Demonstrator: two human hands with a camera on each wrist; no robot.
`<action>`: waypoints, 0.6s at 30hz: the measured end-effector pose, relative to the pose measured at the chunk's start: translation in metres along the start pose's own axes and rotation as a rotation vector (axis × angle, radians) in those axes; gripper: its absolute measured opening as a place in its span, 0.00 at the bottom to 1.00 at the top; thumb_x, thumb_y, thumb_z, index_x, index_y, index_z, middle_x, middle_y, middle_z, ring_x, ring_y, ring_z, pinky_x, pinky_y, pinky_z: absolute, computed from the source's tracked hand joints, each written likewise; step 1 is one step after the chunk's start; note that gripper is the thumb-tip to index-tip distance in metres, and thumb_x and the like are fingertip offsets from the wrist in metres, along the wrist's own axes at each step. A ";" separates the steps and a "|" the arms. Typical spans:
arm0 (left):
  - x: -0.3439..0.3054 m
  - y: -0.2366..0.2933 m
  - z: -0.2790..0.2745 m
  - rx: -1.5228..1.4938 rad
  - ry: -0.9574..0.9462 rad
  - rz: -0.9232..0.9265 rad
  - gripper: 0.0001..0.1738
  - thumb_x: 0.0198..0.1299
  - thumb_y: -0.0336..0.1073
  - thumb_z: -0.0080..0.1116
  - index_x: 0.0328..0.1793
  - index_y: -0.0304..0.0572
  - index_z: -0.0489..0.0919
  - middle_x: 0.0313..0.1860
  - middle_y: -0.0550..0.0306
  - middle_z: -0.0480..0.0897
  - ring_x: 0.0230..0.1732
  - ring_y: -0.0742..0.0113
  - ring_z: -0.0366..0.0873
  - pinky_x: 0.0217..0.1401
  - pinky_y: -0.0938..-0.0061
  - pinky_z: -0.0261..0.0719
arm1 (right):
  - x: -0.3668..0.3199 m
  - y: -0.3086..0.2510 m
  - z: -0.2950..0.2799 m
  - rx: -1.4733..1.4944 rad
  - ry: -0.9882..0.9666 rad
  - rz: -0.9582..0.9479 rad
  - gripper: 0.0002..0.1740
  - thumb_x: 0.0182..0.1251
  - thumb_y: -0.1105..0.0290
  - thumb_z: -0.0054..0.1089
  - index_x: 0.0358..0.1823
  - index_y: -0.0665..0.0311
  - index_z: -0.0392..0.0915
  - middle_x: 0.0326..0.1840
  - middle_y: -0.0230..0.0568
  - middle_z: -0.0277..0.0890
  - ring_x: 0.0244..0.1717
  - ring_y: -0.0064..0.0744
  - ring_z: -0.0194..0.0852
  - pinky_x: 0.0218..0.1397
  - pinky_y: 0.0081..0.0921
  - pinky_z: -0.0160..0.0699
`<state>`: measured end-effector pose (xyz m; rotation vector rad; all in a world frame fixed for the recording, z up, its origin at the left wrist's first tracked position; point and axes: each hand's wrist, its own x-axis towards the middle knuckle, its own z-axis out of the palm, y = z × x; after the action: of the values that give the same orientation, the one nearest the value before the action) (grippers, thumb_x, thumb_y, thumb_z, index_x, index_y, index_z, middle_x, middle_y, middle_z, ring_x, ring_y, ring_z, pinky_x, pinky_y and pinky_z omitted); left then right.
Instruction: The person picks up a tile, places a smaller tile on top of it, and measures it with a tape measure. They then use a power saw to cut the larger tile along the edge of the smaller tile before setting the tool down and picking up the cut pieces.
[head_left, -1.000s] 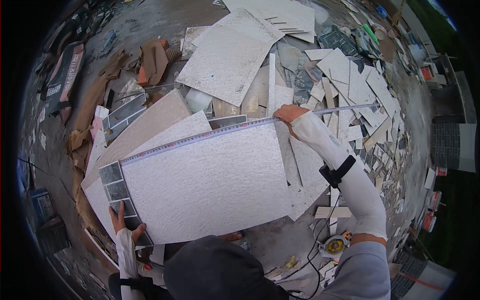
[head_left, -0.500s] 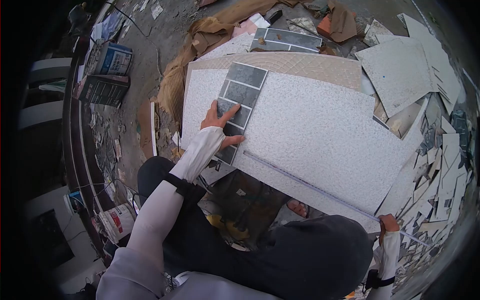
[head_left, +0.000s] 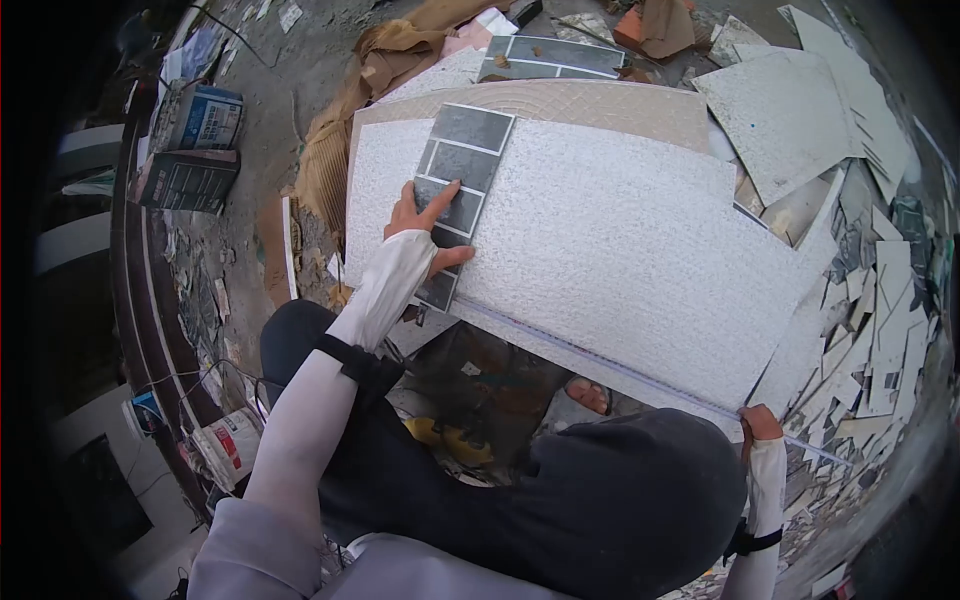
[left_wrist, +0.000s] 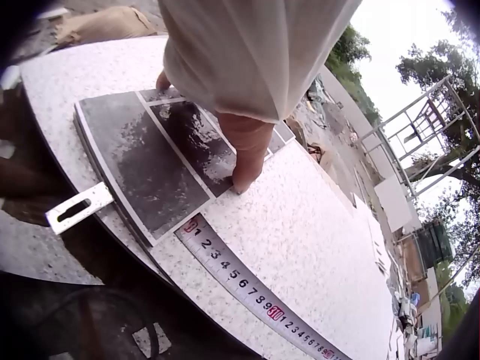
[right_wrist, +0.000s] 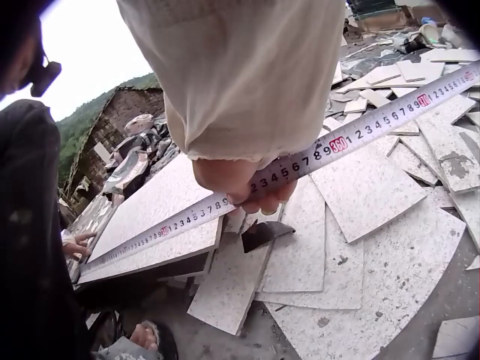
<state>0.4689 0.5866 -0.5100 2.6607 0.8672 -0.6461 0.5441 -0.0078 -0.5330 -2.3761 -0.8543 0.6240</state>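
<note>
My left hand rests on a dark grey strip of tile with white joint lines, fingers spread, thumb over its right edge. The strip lies across a large white speckled tile. Beside the strip's near corner starts a tape measure, its low numbers showing; a slotted metal tab sticks out at the corner. The tape runs along the white tile's near edge to my right hand, which pinches it at the right corner. In the right wrist view the tape extends past the fingers.
A ribbed beige tile lies under the white one. Broken tile pieces cover the ground at right, with larger slabs behind. Brown cardboard, a blue-labelled bucket and a white bucket stand left. My knee is close in front.
The tape has shifted from the white tile's far edge to its near edge. My left hand has moved from the strip's near end towards its middle. The head view has turned left.
</note>
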 end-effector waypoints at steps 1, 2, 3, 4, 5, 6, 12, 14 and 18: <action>0.001 -0.004 0.002 -0.030 0.042 0.028 0.57 0.43 0.55 0.79 0.80 0.80 0.58 0.80 0.24 0.47 0.79 0.30 0.51 0.77 0.49 0.61 | -0.007 0.012 -0.003 -0.052 -0.034 -0.013 0.16 0.55 0.87 0.56 0.44 0.63 0.75 0.32 0.50 0.72 0.33 0.54 0.73 0.36 0.40 0.73; 0.003 -0.008 0.007 -0.080 0.064 0.082 0.57 0.43 0.53 0.79 0.80 0.79 0.58 0.79 0.24 0.48 0.79 0.29 0.52 0.77 0.50 0.61 | -0.011 0.016 0.000 0.060 0.022 -0.017 0.16 0.55 0.86 0.56 0.44 0.63 0.76 0.34 0.50 0.73 0.35 0.55 0.74 0.38 0.41 0.74; 0.005 -0.009 0.010 -0.078 0.096 0.093 0.57 0.42 0.49 0.79 0.80 0.78 0.59 0.79 0.23 0.50 0.77 0.27 0.54 0.76 0.49 0.63 | -0.007 0.004 -0.008 -0.027 -0.038 0.055 0.16 0.54 0.86 0.56 0.44 0.63 0.77 0.35 0.50 0.74 0.37 0.55 0.75 0.39 0.42 0.75; 0.010 -0.017 0.016 -0.095 0.130 0.161 0.57 0.41 0.48 0.79 0.80 0.78 0.60 0.79 0.23 0.50 0.77 0.27 0.56 0.74 0.49 0.66 | -0.008 0.001 -0.011 -0.031 -0.032 0.057 0.16 0.54 0.85 0.56 0.43 0.64 0.78 0.36 0.49 0.74 0.39 0.55 0.75 0.41 0.42 0.75; 0.014 -0.023 0.021 -0.112 0.144 0.170 0.58 0.40 0.48 0.79 0.80 0.79 0.60 0.79 0.24 0.49 0.77 0.28 0.56 0.72 0.46 0.67 | -0.009 0.002 -0.013 -0.011 -0.070 0.089 0.18 0.53 0.85 0.56 0.46 0.64 0.78 0.37 0.49 0.74 0.42 0.54 0.75 0.43 0.42 0.76; 0.017 -0.027 0.024 -0.107 0.130 0.149 0.58 0.40 0.49 0.79 0.80 0.80 0.58 0.80 0.26 0.49 0.77 0.28 0.56 0.72 0.42 0.66 | -0.010 0.005 -0.014 -0.043 -0.168 0.150 0.21 0.53 0.85 0.56 0.50 0.63 0.77 0.38 0.48 0.74 0.44 0.53 0.76 0.45 0.41 0.76; 0.026 -0.035 0.028 -0.060 0.135 0.184 0.60 0.41 0.49 0.78 0.81 0.83 0.55 0.81 0.29 0.48 0.77 0.29 0.56 0.72 0.41 0.65 | -0.017 0.002 -0.010 -0.087 -0.160 0.148 0.22 0.52 0.83 0.56 0.51 0.62 0.77 0.40 0.46 0.73 0.46 0.52 0.75 0.47 0.41 0.77; 0.024 -0.030 0.027 -0.087 0.122 0.161 0.59 0.42 0.49 0.77 0.81 0.83 0.55 0.81 0.29 0.48 0.77 0.29 0.57 0.72 0.41 0.66 | -0.018 -0.002 -0.013 -0.069 -0.167 0.163 0.22 0.52 0.82 0.56 0.50 0.62 0.77 0.40 0.46 0.73 0.45 0.51 0.75 0.47 0.41 0.77; 0.027 -0.035 0.030 -0.070 0.121 0.149 0.59 0.42 0.51 0.77 0.82 0.82 0.55 0.81 0.30 0.49 0.77 0.28 0.56 0.72 0.38 0.64 | -0.022 -0.004 -0.012 -0.076 -0.107 0.140 0.23 0.48 0.84 0.59 0.49 0.64 0.77 0.39 0.45 0.73 0.44 0.50 0.76 0.46 0.40 0.77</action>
<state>0.4573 0.6162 -0.5532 2.6917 0.6992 -0.4158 0.5340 -0.0237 -0.5164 -2.5063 -0.7730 0.7939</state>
